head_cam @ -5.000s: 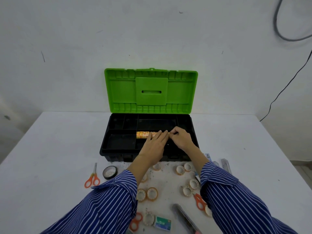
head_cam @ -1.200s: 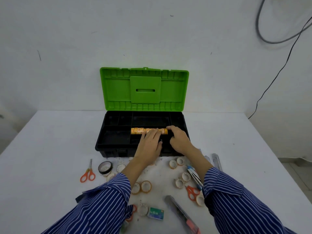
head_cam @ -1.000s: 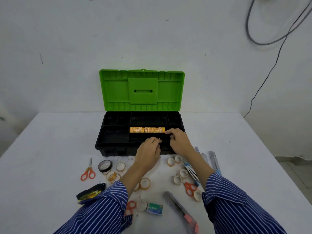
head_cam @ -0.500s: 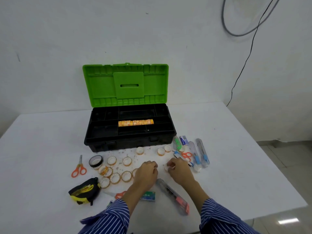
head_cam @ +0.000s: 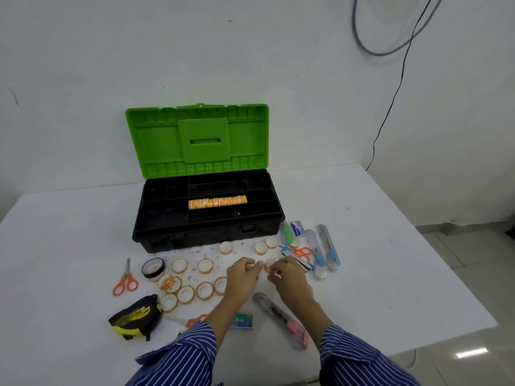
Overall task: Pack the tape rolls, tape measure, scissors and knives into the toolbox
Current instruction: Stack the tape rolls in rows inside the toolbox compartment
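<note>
Desk, white, against a white wall; items listed left to right.

Scissors, orange handles, flat on the desk at the far left, blades pointing away from the person.

Tape measure, black and yellow, near the front edge, just beside the loose rolls.

Black tape roll, upright on its side, in front of the toolbox's left corner.

Small tape rolls, white with orange rims, scattered in a loose cluster on the desk between the black roll and the hands; 3 more sit just in front of the toolbox.

Toolbox, black body, green lid standing open against the wall. Row of orange tape rolls lies on its side in a middle tray compartment.

Left hand, fingers curled, fingertips near the right hand; whether its grip holds anything I cannot tell.

Green box, small, flat, beside the left forearm.

Right hand, grip pinching a small roll just above the desk.

Large knife, grey with a pink end, lying diagonally under the right forearm.

Second scissors, orange handles, right of the hands.

Clear knives, blue sliders, 2 side by side at the far right, well apart from the toolbox.
</note>
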